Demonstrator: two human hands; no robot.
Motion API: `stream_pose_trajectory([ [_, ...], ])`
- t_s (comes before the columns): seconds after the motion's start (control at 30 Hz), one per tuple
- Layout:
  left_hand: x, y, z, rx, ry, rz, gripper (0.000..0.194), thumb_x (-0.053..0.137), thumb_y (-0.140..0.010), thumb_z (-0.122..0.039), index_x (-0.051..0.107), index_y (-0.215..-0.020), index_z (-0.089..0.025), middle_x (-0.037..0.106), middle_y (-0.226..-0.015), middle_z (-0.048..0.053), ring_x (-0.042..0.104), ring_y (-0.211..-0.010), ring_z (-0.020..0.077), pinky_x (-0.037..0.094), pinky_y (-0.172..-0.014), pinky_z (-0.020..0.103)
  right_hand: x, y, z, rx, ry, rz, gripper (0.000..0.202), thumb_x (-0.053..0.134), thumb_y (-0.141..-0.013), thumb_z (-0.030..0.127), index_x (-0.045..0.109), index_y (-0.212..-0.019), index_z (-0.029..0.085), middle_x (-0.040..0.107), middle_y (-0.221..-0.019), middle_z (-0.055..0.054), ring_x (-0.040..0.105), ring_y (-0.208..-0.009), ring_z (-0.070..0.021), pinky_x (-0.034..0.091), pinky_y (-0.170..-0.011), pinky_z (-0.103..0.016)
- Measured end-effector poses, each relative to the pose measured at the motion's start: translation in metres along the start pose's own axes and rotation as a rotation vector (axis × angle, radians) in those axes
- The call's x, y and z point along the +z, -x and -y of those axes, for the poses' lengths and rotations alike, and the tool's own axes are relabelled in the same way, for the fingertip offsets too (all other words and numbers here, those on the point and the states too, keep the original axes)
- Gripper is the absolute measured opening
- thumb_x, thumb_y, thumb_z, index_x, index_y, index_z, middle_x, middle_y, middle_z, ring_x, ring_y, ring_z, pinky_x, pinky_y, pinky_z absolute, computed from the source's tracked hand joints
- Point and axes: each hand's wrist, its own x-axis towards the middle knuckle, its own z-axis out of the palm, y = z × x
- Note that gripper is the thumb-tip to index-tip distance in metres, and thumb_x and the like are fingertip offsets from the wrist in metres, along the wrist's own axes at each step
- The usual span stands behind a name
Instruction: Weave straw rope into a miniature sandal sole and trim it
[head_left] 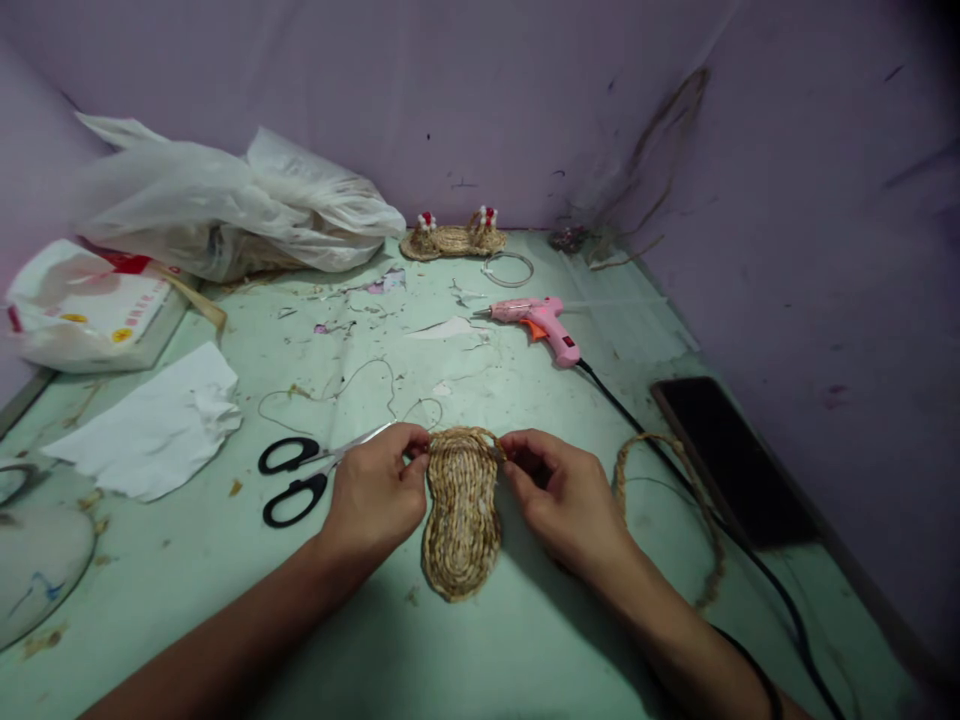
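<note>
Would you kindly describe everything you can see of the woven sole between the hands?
The sole is a small, shoe-shaped flat piece coiled from tan straw-like rope, in rows running along its length. It lies flat on the green table, its rounded heel toward the camera. At the far end a loose rope loop arches across its width. The left hand pinches the loop's left end with its fingers, and the right hand pinches the right end. Its surface looks rough and fibrous, with no visible damage.
</note>
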Motion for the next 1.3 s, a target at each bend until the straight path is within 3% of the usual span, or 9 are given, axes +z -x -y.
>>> stream_pose_trajectory([
  [0.23, 0.0, 0.001, 0.001, 0.034, -0.034, 0.001, 0.018, 0.048, -0.072, -0.018, 0.062, -0.082, -0.019, 0.058, -0.061, -0.001, 0.052, -0.055, 0.0127, 0.038, -0.051, 0.024, -0.008, 0.002, 0.006, -0.035, 0.148, 0.005, 0.016, 0.051, -0.072, 0.015, 0.064, -0.081, 0.017, 0.066, -0.071, -0.004, 0.059, -0.059, -0.0151, 0.043, -0.055, -0.026],
  [0.47, 0.0, 0.002, 0.001, 0.124, -0.045, -0.024, 0.016, 0.047, -0.071, -0.015, 0.061, -0.078, -0.019, 0.059, -0.063, -0.001, 0.052, -0.057, 0.0119, 0.04, -0.054, 0.024, -0.012, 0.002, 0.008, -0.027, 0.099, 0.045, 0.01, 0.056, -0.072, 0.019, 0.066, -0.074, 0.019, 0.068, -0.068, -0.003, 0.06, -0.06, -0.0162, 0.045, -0.056, -0.027],
  [0.63, 0.0, 0.001, 0.002, 0.103, 0.029, -0.021, 0.015, 0.048, -0.073, -0.015, 0.062, -0.076, -0.019, 0.059, -0.061, -0.002, 0.05, -0.053, 0.0104, 0.041, -0.051, 0.022, -0.008, 0.006, 0.01, 0.018, -0.012, 0.144, 0.012, 0.055, -0.073, 0.016, 0.066, -0.078, 0.019, 0.069, -0.069, -0.002, 0.062, -0.062, -0.0156, 0.046, -0.058, -0.026],
  [0.87, 0.003, -0.001, 0.004, 0.116, 0.051, -0.036, 0.017, 0.048, -0.072, -0.014, 0.063, -0.079, -0.02, 0.063, -0.068, -0.001, 0.055, -0.057, 0.0111, 0.043, -0.055, 0.022, -0.005, 0.006, 0.007, -0.023, 0.154, 0.033, 0.009, 0.057, -0.07, 0.015, 0.064, -0.07, 0.019, 0.067, -0.066, -0.003, 0.059, -0.058, -0.0156, 0.042, -0.054, -0.026],
  [1.3, 0.003, 0.0, 0.008, 0.222, -0.007, -0.042, 0.018, 0.047, -0.074, -0.013, 0.062, -0.082, -0.019, 0.065, -0.075, 0.002, 0.058, -0.067, 0.0135, 0.044, -0.061, 0.025, -0.006, 0.004, 0.01, 0.092, -0.013, 0.09, 0.007, 0.054, -0.072, 0.016, 0.061, -0.07, 0.018, 0.062, -0.058, -0.001, 0.056, -0.052, -0.014, 0.042, -0.05, -0.025],
])
